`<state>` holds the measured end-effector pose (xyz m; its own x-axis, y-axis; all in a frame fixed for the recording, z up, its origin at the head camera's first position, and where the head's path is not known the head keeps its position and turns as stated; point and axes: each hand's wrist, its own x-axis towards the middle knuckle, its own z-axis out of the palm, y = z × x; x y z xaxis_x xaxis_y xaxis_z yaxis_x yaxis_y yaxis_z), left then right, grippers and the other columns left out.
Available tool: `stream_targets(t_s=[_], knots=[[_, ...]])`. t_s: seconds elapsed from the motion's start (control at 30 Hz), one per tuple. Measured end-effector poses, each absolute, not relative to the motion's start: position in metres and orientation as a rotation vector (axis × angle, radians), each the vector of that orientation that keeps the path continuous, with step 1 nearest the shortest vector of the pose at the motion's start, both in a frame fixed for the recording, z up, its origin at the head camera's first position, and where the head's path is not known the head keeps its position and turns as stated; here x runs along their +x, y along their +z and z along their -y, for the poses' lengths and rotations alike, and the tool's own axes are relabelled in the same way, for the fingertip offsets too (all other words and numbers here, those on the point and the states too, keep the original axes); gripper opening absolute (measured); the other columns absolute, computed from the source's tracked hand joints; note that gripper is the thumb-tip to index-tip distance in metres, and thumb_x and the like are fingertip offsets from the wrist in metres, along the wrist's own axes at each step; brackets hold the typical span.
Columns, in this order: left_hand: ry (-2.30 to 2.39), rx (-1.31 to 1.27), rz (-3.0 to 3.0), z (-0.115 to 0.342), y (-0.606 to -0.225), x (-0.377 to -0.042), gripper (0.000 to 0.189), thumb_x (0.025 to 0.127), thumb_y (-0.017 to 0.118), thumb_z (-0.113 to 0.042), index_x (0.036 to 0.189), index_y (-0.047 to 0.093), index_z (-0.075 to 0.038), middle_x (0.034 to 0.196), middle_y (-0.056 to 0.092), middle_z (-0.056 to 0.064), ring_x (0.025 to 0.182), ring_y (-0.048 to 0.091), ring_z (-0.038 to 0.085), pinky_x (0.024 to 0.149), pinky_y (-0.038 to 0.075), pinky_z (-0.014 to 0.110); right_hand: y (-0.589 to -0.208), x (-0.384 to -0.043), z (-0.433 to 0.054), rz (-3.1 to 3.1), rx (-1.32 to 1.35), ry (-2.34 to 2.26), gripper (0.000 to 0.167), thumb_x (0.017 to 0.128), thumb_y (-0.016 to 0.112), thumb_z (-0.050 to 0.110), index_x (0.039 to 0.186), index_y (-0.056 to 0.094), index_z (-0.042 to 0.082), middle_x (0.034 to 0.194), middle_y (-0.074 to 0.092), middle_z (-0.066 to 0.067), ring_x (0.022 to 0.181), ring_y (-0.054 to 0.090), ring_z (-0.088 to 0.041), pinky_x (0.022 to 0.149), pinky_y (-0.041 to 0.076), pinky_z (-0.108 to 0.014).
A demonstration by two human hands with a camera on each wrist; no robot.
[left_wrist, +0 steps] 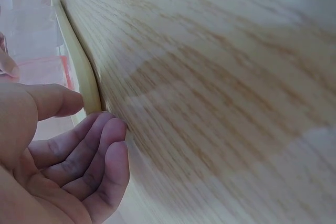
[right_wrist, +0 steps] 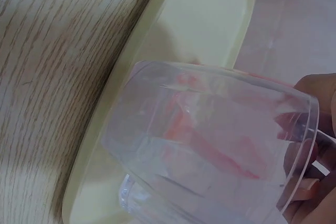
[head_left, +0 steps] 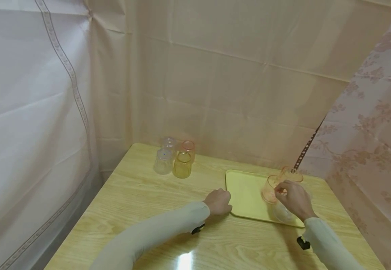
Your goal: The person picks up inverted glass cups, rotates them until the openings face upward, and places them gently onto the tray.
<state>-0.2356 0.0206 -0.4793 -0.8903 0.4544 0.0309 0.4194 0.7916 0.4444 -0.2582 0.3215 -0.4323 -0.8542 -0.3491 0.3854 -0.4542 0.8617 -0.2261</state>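
My left hand (head_left: 218, 201) is at the left edge of a yellow tray (head_left: 246, 191). In the left wrist view its thumb and curled fingers pinch the tray's rim (left_wrist: 89, 90). Over the tray's right part, my right hand (head_left: 295, 198) has its thumb and fingertips together at the rim of an orange-tinted cup (head_left: 268, 192), pinching it. Below that hand stands a clear cup (head_left: 282, 213), which fills the right wrist view and partly covers the fingertips there. A second orange cup (head_left: 291, 173) stands behind the hand, partly hidden by it.
Toward the table's back left stand a yellow cup (head_left: 182, 168), a clear cup (head_left: 163, 165), a pink cup (head_left: 188, 148) and a purplish cup (head_left: 169, 142), close together. Hanging cloth sheets (head_left: 232, 93) border the wood-grain table (head_left: 141, 202) at the back and sides.
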Motion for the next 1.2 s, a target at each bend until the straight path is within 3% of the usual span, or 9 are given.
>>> stream_targets(t_s=[0.57, 0.77, 0.97, 1.2], knots=[[0.701, 0.742, -2.902, -0.019, -0.479, -0.235, 0.051, 0.092, 0.070, -0.013, 0.055, 0.034, -0.015, 0.047, 0.025, -0.008, 0.040, 0.021, 0.005, 0.037, 0.020, 0.020, -0.427, -0.256, -0.321, 2.820, 0.548, 0.521, 0.006, 0.093, 0.074, 0.015, 0.094, 0.077, 0.009, 0.097, 0.069, -0.006, 0.086, 0.066, -0.030, 0.074, 0.054, -0.054], [0.668, 0.744, -2.916, -0.019, -0.480, -0.236, 0.051, 0.092, 0.070, -0.016, 0.056, 0.034, -0.015, 0.049, 0.025, -0.008, 0.041, 0.021, 0.005, 0.038, 0.021, 0.020, -0.426, -0.255, -0.320, 2.810, 0.543, 0.531, 0.015, 0.097, 0.072, 0.020, 0.098, 0.078, 0.007, 0.103, 0.070, -0.011, 0.089, 0.068, -0.034, 0.076, 0.054, -0.057], [0.668, 0.737, -2.916, -0.019, -0.479, -0.236, 0.051, 0.092, 0.071, -0.016, 0.056, 0.035, -0.015, 0.049, 0.026, -0.008, 0.041, 0.022, 0.006, 0.038, 0.021, 0.020, -0.424, -0.254, -0.315, 2.778, 0.523, 0.532, 0.018, 0.097, 0.070, 0.019, 0.106, 0.076, 0.005, 0.104, 0.070, -0.012, 0.085, 0.068, -0.032, 0.071, 0.056, -0.054], [0.663, 0.727, -2.908, -0.020, -0.480, -0.237, 0.050, 0.093, 0.069, -0.015, 0.055, 0.036, -0.016, 0.048, 0.028, -0.008, 0.040, 0.023, 0.005, 0.037, 0.022, 0.020, -0.420, -0.250, -0.302, 2.677, 0.563, 0.519, 0.011, 0.094, 0.073, 0.013, 0.101, 0.077, 0.006, 0.097, 0.070, -0.009, 0.076, 0.066, -0.026, 0.066, 0.055, -0.050]])
